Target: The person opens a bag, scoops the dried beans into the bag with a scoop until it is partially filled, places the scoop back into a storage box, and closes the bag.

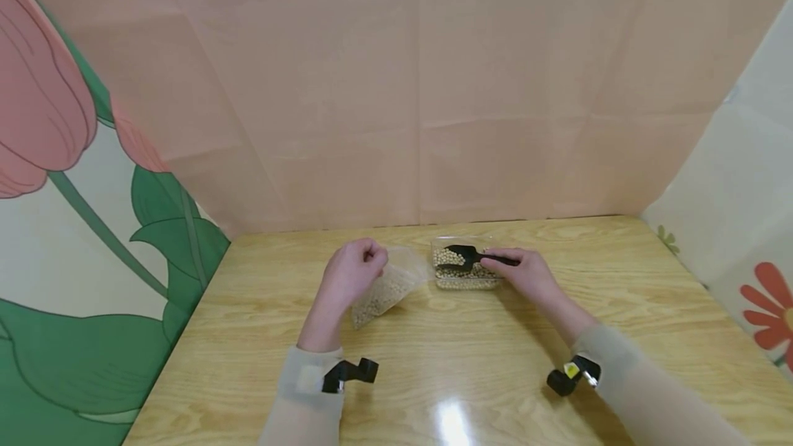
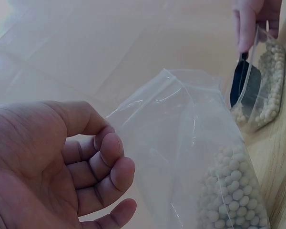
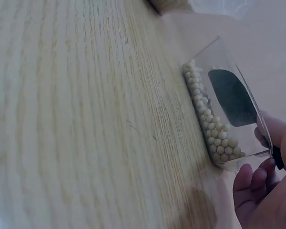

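Observation:
A clear plastic bag (image 1: 389, 289) with pale round beans (image 2: 233, 191) in its lower part stands on the table. My left hand (image 1: 354, 272) pinches its upper edge between curled fingers and thumb. To the right of the bag is a clear rectangular box (image 1: 467, 283) partly filled with the same beans. My right hand (image 1: 526, 272) grips the handle of a small black scoop (image 1: 463, 251) from the box's right side. The scoop's blade lies inside the box among the beans; through the clear wall its dark underside shows in the right wrist view.
Both things stand on a wood-grain table (image 1: 248, 336), near its back edge. Behind it hangs a plain pinkish cloth (image 1: 347, 122), with flower-printed sheets (image 1: 80, 239) at the sides. A black camera mount (image 1: 350, 372) is strapped to each forearm.

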`<state>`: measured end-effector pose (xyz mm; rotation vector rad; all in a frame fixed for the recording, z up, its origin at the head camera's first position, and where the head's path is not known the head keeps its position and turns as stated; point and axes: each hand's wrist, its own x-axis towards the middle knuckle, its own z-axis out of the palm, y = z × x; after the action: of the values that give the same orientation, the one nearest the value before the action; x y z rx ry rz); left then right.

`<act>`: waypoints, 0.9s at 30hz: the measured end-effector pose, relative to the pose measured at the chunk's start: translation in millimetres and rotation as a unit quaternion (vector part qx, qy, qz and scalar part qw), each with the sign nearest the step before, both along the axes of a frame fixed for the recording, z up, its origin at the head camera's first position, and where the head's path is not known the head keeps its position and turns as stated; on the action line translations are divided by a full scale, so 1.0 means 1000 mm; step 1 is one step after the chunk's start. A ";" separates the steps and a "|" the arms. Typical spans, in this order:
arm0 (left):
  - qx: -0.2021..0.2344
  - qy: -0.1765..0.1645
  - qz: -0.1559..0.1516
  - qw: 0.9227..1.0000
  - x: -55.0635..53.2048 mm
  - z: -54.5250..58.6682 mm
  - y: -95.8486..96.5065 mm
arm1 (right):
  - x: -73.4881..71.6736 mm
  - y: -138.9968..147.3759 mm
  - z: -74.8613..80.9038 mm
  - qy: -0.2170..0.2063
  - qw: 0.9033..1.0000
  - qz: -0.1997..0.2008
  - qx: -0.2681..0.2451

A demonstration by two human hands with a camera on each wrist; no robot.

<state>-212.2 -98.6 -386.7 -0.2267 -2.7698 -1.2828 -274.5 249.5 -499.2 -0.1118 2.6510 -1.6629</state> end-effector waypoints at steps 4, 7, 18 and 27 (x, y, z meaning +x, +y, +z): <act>0.000 0.001 0.003 1.000 -0.001 -0.002 0.000 | 0.003 0.000 -0.002 -0.005 1.000 -0.008 -0.017; 0.000 0.000 0.003 1.000 -0.001 -0.003 0.000 | 0.005 0.000 -0.004 -0.011 1.000 -0.013 -0.024; 0.003 -0.001 0.001 1.000 -0.001 -0.003 -0.001 | 0.012 0.000 -0.004 -0.035 0.996 -0.030 -0.072; 0.006 -0.002 -0.003 1.000 -0.002 -0.003 -0.002 | 0.015 0.003 -0.004 -0.029 0.996 -0.032 -0.072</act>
<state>-214.0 -100.8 -389.7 -0.2310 -2.7648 -1.3030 -259.6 252.8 -502.9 0.0210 2.5163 -1.8468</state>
